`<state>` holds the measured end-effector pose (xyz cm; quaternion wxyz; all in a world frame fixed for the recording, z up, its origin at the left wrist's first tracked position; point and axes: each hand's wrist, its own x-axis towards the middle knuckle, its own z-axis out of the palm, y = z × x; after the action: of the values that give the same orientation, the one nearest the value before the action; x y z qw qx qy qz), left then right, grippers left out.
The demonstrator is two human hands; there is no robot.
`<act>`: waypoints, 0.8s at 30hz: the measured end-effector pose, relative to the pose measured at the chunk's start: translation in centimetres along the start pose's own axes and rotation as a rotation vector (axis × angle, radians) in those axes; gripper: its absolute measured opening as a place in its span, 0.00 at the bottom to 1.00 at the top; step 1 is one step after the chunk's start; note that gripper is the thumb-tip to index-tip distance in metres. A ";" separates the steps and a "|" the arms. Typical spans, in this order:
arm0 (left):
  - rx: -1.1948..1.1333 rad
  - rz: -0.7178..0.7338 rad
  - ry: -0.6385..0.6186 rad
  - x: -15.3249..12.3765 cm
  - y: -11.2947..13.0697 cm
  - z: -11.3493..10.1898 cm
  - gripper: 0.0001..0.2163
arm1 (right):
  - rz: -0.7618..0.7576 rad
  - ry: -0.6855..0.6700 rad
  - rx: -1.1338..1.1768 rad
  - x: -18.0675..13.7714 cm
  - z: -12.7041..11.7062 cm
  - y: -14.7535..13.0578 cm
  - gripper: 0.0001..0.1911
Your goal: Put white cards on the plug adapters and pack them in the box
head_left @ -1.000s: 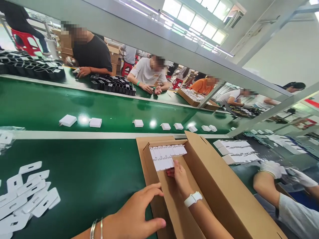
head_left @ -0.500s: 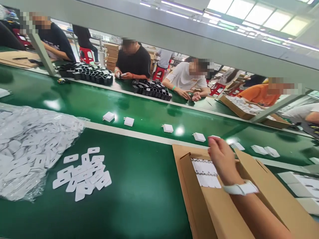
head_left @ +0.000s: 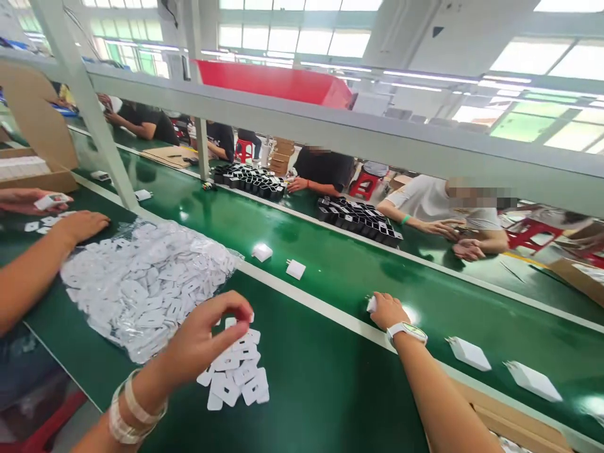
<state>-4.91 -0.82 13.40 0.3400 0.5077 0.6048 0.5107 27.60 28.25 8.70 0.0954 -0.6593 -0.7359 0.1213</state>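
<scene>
To the right of the plastic bag (head_left: 146,283), the right hand (head_left: 389,310) is gripping a white charger (head_left: 372,304) at the green belt (head_left: 330,292). Just right of the bag, the left hand (head_left: 205,340) is hovering over loose white plates (head_left: 236,374); its curled fingers are leaving a narrow gap to the thumb, and whether it is pinching anything cannot be told. Other chargers (head_left: 296,269) are lying beyond the bag's right end.

Bagged plates (head_left: 151,283) left of loose plates (head_left: 248,371), chargers (head_left: 469,353) on belt (head_left: 335,277) behind, carton (head_left: 519,418) right
</scene>
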 end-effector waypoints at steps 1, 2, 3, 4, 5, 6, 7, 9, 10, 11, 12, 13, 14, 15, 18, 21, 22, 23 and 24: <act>0.178 -0.044 -0.014 0.9 -0.5 0.2 0.06 | 0.025 0.005 0.023 0.1 0.1 -0.2 0.10; 0.271 -0.084 -0.031 2.0 -1.3 0.6 0.06 | 0.048 0.016 0.055 0.1 0.1 -0.5 0.10; 0.313 -0.102 -0.059 3.1 -2.3 1.3 0.06 | 0.067 0.031 0.095 -0.1 0.1 -0.8 0.10; 0.347 -0.118 -0.085 4.1 -3.5 2.0 0.07 | 0.080 0.054 0.144 -0.5 0.1 -1.3 0.11; 0.381 -0.145 -0.105 4.9 -4.6 2.7 0.08 | 0.088 0.083 0.201 -1.1 0.0 -1.8 0.14; 0.409 -0.173 -0.113 5.5 -5.6 3.4 0.07 | 0.093 0.117 0.268 -1.9 0.0 -2.5 0.18; 0.428 -0.200 -0.114 6.0 -6.5 3.9 0.06 | 0.091 0.151 0.345 -3.1 0.0 -3.3 0.23; 0.429 -0.249 -0.099 6.4 -7.6 4.3 0.04 | 0.065 0.199 0.521 -6.1 0.3 -5.2 0.31; 0.408 -0.267 -0.088 6.5 -7.9 4.3 0.06 | 0.037 0.203 0.613 -7.9 0.7 -6.1 0.33; 0.372 -0.280 -0.078 6.6 -7.9 4.3 0.08 | 0.005 0.197 0.698 -9.9 1.1 -7.0 0.34; 0.321 -0.289 -0.069 6.6 -7.8 4.2 0.10 | -0.028 0.177 0.768 -11.9 1.7 -7.8 0.34; 0.253 -0.293 -0.065 6.5 -7.5 4.3 0.12 | -0.053 0.153 0.828 -14.0 2.3 -8.4 0.33; 0.169 -0.298 -0.067 6.3 -7.1 4.5 0.13 | -0.074 0.127 0.878 -15.9 3.0 -8.9 0.32; 0.073 -0.305 -0.077 5.9 -6.7 4.9 0.14 | -0.087 0.102 0.936 -17.8 3.8 -9.2 0.30; -0.238 -0.359 -0.142 4.1 -5.4 7.1 0.18 | -0.088 0.061 1.077 -22.1 6.0 -9.0 0.27; -0.493 -0.465 -0.201 1.7 -4.5 9.9 0.19 | -0.062 0.126 1.136 -24.7 7.6 -7.7 0.27; -0.559 -0.510 -0.222 1.0 -4.4 10.7 0.21 | -0.066 0.161 1.139 -25.3 7.9 -7.3 0.27; -0.613 -0.557 -0.248 0.5 -4.3 11.4 0.22 | -0.081 0.190 1.126 -25.8 8.1 -7.0 0.27; -0.656 -0.601 -0.276 0.0 -4.4 12.0 0.23 | -0.106 0.210 1.092 -26.2 8.1 -6.8 0.26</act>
<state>5.07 2.63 6.22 0.6928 0.2387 0.4809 0.4814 21.71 1.15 3.56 0.5020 -0.4845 -0.5849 0.4138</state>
